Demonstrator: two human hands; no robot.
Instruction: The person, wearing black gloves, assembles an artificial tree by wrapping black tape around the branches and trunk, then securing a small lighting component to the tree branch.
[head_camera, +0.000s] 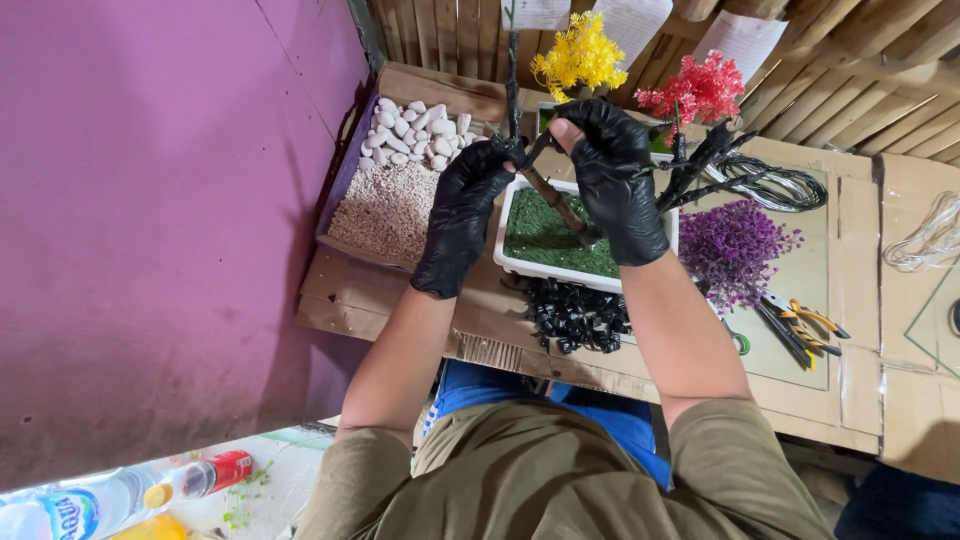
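Observation:
Both my hands wear black gloves. My left hand (465, 205) pinches a dark wire branch (513, 100) of a small artificial tree. My right hand (612, 170) grips the same tree higher up, fingers curled round its branches. The brown trunk (556, 203) slants down into a white rectangular tray (520, 267) filled with green moss-like material (545, 235). More dark bare branches (700, 165) spread to the right of my right hand.
A box holds white pebbles (415, 130) and pale gravel (385, 205) at left. Black pebbles (575, 315) lie before the tray. Yellow (580, 55), red (698, 90) and purple (732, 245) foliage tufts, coiled wire (775, 185) and pliers (800, 325) sit around. Bottles (190, 480) lie on the floor.

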